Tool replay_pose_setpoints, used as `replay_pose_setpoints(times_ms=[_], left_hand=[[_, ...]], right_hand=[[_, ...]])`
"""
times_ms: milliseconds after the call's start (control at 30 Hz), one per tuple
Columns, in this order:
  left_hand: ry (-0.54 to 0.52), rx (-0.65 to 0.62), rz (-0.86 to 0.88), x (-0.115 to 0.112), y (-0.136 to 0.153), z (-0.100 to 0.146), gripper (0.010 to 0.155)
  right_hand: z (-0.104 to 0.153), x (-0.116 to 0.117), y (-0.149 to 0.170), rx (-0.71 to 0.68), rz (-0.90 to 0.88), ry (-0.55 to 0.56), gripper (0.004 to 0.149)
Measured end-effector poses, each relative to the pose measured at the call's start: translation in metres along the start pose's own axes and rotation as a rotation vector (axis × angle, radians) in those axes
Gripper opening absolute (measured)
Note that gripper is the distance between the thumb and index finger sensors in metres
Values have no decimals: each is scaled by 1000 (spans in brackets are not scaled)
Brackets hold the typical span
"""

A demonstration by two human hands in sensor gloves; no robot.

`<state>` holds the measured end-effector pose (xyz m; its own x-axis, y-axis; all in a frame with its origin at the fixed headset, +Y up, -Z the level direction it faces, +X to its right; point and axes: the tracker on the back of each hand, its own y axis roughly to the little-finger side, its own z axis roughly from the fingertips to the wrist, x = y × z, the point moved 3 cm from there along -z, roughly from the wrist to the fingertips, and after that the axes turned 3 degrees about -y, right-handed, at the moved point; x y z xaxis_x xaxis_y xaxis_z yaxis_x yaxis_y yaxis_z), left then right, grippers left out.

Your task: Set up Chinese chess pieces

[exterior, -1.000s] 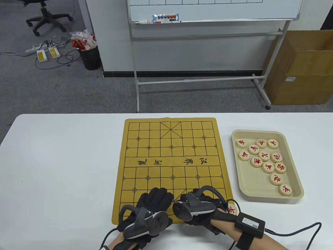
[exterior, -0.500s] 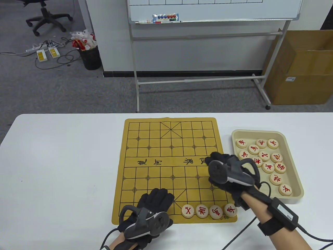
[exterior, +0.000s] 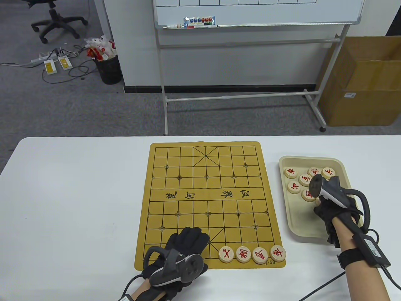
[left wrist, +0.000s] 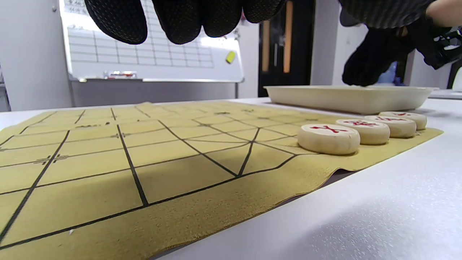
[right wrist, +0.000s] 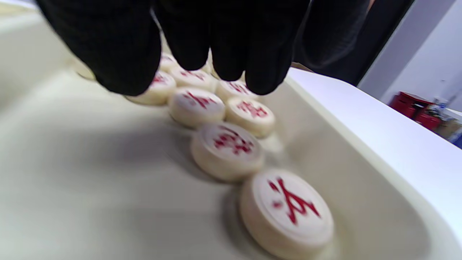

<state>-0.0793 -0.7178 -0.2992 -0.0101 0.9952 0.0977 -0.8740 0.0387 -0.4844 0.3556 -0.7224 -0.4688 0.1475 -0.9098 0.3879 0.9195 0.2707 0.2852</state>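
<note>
Black-gloved, my left hand (exterior: 184, 247) rests flat with fingers straight on the near edge of the yellow board (exterior: 206, 203), four red-marked pieces (exterior: 252, 254) line its near row beside it, and my right hand (exterior: 332, 210) hovers over the tray (exterior: 313, 235) of pieces on the worktop, fingers (right wrist: 231, 47) hanging loose, gripping nothing.

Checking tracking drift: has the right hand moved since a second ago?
Yes. The right hand went from the board's near edge, beside the left hand, rightward and away, over the tray of pieces.
</note>
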Motion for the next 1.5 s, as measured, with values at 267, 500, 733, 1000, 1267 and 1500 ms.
replay_pose_setpoints(times_ms=[267, 500, 733, 1000, 1267, 1500], left_hand=[[-1, 2, -1, 0, 0, 0, 84], [-2, 4, 1, 0, 0, 0, 84], [1, 4, 0, 0, 0, 0, 84], [0, 3, 0, 1, 0, 0, 84], [-2, 2, 2, 1, 0, 0, 84], [-8, -1, 2, 2, -1, 0, 84]], right_hand=[[-9, 21, 9, 129, -25, -102, 76], [-16, 31, 15, 164, -62, -106, 77], [-16, 32, 9, 167, -15, -47, 72], [-12, 28, 6, 113, -3, 21, 72], [15, -4, -5, -54, -54, 176, 72], [71, -37, -54, -469, -99, 441, 73]])
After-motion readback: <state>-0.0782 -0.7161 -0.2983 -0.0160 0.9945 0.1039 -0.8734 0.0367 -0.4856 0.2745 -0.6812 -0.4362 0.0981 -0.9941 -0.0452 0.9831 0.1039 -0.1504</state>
